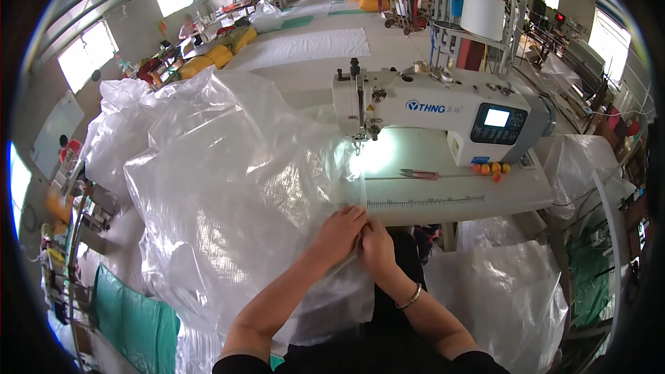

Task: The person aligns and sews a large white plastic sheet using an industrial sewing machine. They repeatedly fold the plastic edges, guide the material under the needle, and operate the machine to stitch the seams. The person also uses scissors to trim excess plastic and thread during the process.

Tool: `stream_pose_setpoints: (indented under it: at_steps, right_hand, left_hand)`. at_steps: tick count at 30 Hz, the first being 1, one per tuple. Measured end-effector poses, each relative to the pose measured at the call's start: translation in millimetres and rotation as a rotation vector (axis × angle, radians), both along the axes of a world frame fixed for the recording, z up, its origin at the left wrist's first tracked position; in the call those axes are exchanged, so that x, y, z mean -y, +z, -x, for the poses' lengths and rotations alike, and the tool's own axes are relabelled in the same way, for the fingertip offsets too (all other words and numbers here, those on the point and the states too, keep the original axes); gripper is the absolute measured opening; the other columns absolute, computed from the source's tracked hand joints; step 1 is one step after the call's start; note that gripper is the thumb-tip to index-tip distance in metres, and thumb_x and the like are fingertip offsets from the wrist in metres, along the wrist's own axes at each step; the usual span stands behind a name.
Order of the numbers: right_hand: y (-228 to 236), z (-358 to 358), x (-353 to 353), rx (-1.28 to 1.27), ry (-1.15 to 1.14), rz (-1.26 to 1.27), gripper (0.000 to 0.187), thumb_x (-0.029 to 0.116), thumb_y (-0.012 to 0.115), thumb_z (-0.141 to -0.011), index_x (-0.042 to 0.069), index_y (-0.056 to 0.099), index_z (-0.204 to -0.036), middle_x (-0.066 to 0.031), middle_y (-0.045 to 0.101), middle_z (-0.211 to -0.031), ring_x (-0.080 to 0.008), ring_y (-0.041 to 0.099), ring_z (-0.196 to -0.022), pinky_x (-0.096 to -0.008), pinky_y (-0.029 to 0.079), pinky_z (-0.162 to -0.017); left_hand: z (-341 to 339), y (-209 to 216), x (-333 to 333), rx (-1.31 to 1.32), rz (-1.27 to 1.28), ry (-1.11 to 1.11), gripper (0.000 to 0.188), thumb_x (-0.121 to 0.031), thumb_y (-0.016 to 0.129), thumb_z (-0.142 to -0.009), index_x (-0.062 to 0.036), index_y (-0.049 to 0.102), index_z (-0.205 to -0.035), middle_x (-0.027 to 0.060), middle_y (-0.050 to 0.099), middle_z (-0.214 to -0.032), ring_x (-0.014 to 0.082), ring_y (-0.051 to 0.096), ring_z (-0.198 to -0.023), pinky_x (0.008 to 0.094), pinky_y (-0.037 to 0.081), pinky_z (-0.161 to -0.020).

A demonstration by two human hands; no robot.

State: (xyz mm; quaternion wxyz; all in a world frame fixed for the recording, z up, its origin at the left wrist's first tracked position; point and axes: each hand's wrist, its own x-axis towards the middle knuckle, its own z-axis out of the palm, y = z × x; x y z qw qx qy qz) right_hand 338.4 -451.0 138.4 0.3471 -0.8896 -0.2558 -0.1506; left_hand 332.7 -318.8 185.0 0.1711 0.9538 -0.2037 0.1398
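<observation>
A large sheet of translucent white plastic (pixel 222 173) spreads in folds over the left of the sewing table and hangs down toward my lap. Its right edge runs up to the needle area of a white industrial sewing machine (pixel 429 107), whose lamp glows brightly there. My left hand (pixel 339 235) is closed on that edge at the table's front. Right beside it, my right hand (pixel 377 248), with a bangle on the wrist, pinches the same edge. The fingertips of both hands nearly meet, and the exact grip is partly hidden.
Red-handled thread snips (pixel 420 174) and several small orange-yellow balls (pixel 496 170) lie on the machine bed. A ruler scale (pixel 426 202) runs along its front. More plastic sheeting (pixel 495 298) hangs at lower right. Behind the machine stands a large white thread cone (pixel 483 15). Another person (pixel 187 29) is far left.
</observation>
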Motion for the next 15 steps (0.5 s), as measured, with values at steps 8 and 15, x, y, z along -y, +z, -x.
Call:
stream_pose_setpoints:
  at_steps: [8, 15]
  right_hand:
    - [10, -20, -12, -0.027, -0.029, -0.044, 0.025, 0.001, 0.061, -0.073, -0.001, 0.062, -0.098, -0.0177, 0.056, -0.088, -0.0361, 0.059, -0.079, -0.0449, 0.05, -0.068]
    - [19, -52, -24, -0.082, -0.028, -0.114, 0.013, 0.003, 0.058, -0.075, -0.002, 0.062, -0.086, -0.0197, 0.056, -0.084, -0.0401, 0.059, -0.072, -0.0477, 0.049, -0.066]
  left_hand:
    - [-35, -18, -19, 0.066, 0.019, 0.038, 0.026, -0.007, 0.058, -0.081, -0.008, 0.063, -0.106, 0.0047, 0.061, -0.12, 0.0259, 0.056, -0.114, 0.0387, 0.046, -0.094]
    - [-86, -21, -34, 0.148, 0.132, -0.01, 0.016, -0.007, 0.055, -0.084, -0.0067, 0.063, -0.097, 0.0072, 0.064, -0.112, 0.0286, 0.059, -0.106, 0.0382, 0.049, -0.089]
